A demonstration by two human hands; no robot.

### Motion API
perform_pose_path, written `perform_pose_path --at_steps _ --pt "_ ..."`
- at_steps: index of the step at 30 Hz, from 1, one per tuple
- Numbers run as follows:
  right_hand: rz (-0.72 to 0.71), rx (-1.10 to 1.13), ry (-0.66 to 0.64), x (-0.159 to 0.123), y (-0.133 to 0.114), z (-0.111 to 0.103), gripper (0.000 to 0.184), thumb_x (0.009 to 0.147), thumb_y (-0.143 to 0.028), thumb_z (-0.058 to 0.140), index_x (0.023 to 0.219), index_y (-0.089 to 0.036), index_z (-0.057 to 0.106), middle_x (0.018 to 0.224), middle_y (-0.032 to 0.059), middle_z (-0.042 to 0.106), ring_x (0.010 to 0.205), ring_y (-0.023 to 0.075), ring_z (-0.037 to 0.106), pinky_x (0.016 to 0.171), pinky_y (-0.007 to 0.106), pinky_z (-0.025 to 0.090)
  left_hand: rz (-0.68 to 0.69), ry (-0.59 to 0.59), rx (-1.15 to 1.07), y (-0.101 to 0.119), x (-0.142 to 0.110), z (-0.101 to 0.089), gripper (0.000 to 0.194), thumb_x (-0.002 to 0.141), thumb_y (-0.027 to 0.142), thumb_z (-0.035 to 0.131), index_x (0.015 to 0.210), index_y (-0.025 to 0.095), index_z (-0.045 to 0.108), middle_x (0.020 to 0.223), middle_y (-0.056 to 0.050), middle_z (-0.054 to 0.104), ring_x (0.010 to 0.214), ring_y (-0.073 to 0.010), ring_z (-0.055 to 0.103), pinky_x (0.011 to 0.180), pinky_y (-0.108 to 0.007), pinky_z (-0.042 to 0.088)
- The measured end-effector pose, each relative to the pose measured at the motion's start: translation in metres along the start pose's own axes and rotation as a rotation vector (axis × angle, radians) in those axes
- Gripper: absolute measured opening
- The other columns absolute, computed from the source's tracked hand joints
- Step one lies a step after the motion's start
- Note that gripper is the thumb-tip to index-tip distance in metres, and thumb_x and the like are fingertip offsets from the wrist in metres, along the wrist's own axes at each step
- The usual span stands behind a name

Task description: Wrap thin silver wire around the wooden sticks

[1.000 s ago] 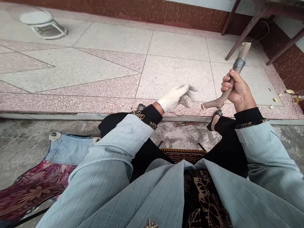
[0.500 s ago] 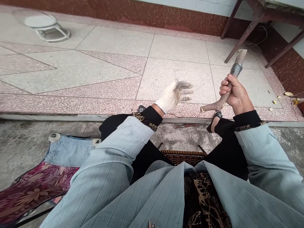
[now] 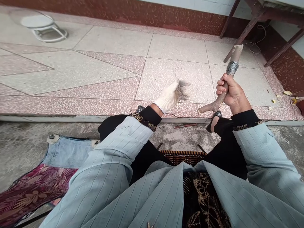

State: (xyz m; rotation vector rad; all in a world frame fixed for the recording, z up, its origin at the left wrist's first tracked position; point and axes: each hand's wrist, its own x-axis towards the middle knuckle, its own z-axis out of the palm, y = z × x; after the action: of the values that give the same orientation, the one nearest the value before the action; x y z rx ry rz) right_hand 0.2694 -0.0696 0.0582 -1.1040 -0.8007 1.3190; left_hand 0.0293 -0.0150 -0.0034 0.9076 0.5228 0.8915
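My bare right hand (image 3: 234, 95) is clamped round the middle of a crooked stick (image 3: 222, 96), thumb laid along the wood toward a band of wound wire (image 3: 232, 67) just beyond my grip. Holding below the band leaves the coils clear of my fingers, and the stout top end sticks out past them. Nearer me than the grip, the stick bends off toward my left hand (image 3: 171, 94); I judge that this crook helps stop the wood turning or slipping in my palm. The left hand sits well apart from the right, wearing a pale knitted glove, probably to spare the skin. Its fingers curl loosely, but I cannot tell whether they pinch anything: a hair-thin strand (image 3: 175, 71) shows beside the thumb and loops over the pale tiles (image 3: 166, 44) beyond, too fine to trace to either hand. My right shoe (image 3: 211, 123) lies just on my side of the stick's crook, my knees spread wide, which seems to leave both hands room in front of me. Farther out past the right grip stands a dark-legged table (image 3: 253, 24).
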Motion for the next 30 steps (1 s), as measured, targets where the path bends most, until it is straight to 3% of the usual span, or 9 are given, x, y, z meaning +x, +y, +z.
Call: perform_pose_path --at_steps 4,8,11,15,21,30 --pt "0.016 -0.023 -0.009 -0.001 0.005 0.005 0.039 0.079 -0.041 0.078 0.078 -0.022 0.044 0.065 -0.0082 0.048 0.043 0.0029 0.035 0.044 0.018 0.040 0.011 0.008 0.024 0.002 -0.004 0.004 0.040 0.098 0.049 0.048 0.100 0.013 0.066 0.056 0.005 0.053 0.057 -0.0098 0.062 0.063 -0.025 0.053" --pt "0.065 -0.019 -0.014 -0.001 0.013 0.012 0.038 0.078 -0.040 0.078 0.080 -0.022 0.045 0.068 -0.0077 0.051 0.043 0.0025 0.035 0.044 0.018 0.040 0.008 -0.076 0.012 0.004 -0.010 0.009 0.021 0.095 0.034 0.059 0.099 0.014 0.064 0.056 0.008 0.046 0.051 -0.0064 0.055 0.059 -0.022 0.050" --pt "0.092 0.020 -0.019 0.002 0.018 0.017 0.037 0.078 -0.038 0.079 0.082 -0.022 0.046 0.070 -0.0073 0.054 0.044 0.0022 0.035 0.044 0.017 0.040 -0.008 -0.110 0.003 0.005 -0.012 0.011 0.018 0.096 0.031 0.058 0.098 0.015 0.064 0.057 0.007 0.048 0.047 -0.0049 0.049 0.052 -0.020 0.046" --pt "0.137 0.063 -0.001 0.007 0.023 0.021 0.036 0.078 -0.036 0.079 0.083 -0.022 0.046 0.068 -0.0075 0.054 0.043 0.0022 0.035 0.043 0.017 0.039 -0.044 -0.097 0.012 0.004 -0.012 0.013 0.030 0.098 0.040 0.052 0.099 0.014 0.065 0.065 0.002 0.058 0.043 -0.0034 0.048 0.046 -0.019 0.042" --pt "0.204 0.111 -0.013 0.015 0.030 0.029 0.034 0.079 -0.033 0.079 0.084 -0.022 0.047 0.065 -0.0077 0.055 0.042 0.0025 0.036 0.042 0.016 0.038 -0.095 -0.121 0.053 0.001 -0.012 0.017 0.066 0.094 0.068 0.034 0.099 0.011 0.067 0.070 -0.004 0.066 0.036 -0.0034 0.045 0.037 -0.020 0.035" --pt "0.233 0.021 -0.027 0.019 0.037 0.035 0.032 0.081 -0.034 0.077 0.082 -0.021 0.047 0.064 -0.0064 0.055 0.042 0.0030 0.037 0.041 0.016 0.040 -0.106 -0.018 0.076 0.006 -0.012 0.019 0.076 0.091 0.076 0.021 0.103 0.016 0.066 0.072 -0.004 0.069 0.032 -0.0034 0.042 0.036 -0.021 0.035"
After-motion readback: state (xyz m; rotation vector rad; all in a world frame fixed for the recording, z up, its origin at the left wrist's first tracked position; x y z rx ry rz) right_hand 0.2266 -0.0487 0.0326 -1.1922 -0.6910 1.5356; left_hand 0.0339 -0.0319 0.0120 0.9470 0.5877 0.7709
